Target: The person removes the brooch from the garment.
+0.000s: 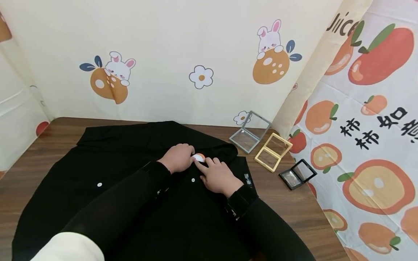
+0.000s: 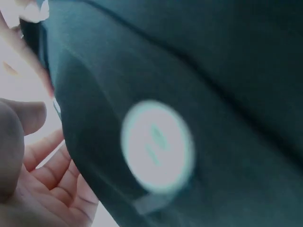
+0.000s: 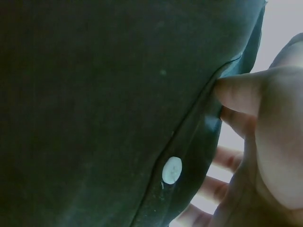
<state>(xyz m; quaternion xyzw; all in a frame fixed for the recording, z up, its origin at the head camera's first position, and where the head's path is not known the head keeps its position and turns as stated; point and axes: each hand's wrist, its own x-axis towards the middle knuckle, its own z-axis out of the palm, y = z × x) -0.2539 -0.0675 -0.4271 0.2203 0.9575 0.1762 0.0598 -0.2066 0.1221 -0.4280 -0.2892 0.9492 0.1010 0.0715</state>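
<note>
- A small round disc, white on top with an orange rim point(image 1: 198, 157), lies on the black cloth between the two hands, at the left hand's thumb and just beyond the right hand's forefinger.
- The left hand point(image 1: 177, 158) has its fingers bent, fingertips and thumb close to the disc's near side; whether it pinches the disc cannot be told.
- The right hand point(image 1: 218, 176) lies loosely spread, fingers fairly straight, the forefinger reaching to the disc's edge; it grips nothing that shows.
- The disc looks light and stiff, perhaps smooth plastic, so it would probably slide easily under a flat finger; the rim, taken between thumb and forefinger, seems the surest hold.
- Under both hands spreads a black woven-cloth garment point(image 1: 124, 145), soft and limp, with folds beyond the fingers; it would likely ruck up if pushed and is best taken by its edge.
- A round white button point(image 1: 193, 180), hard-looking, sits on it, just left of the right hand; a second white button point(image 1: 99, 185) lies well to the left hand's left.
- Beyond and right of the right hand stand open three hinged square cases with clear panes: grey-framed point(image 1: 245, 140), yellow-framed point(image 1: 273, 152), black-framed point(image 1: 298, 175). Thin and rigid, they look easily scratched.
- The table point(image 1: 281, 203) to the right hand's right is brown, wood-grained.
</note>
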